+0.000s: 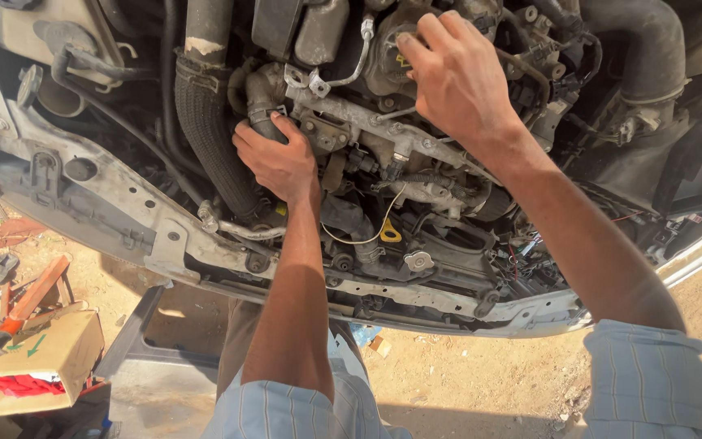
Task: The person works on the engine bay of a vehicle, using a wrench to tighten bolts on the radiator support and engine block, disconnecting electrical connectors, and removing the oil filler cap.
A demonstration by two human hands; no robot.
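The left hand has its grip closed around a short rubber hose just left of the frame's centre, fingers wrapped over its lower end where a metal clamp sits. The right hand, at the upper middle of the frame, rests fingers-down on the top of the engine; its fingertips are bent over something there, but whether they pinch a part or only press on it I cannot tell. The hose looks dusty grey, curved like an elbow, and stands beside a thick ribbed black pipe running down the left. A hard tug could let the hand slip off the dusty rubber onto the sharp brackets nearby, or could tear the hose at its clamp. A loose pale wire and a yellow dipstick loop hang just below, easily snagged by the forearm.
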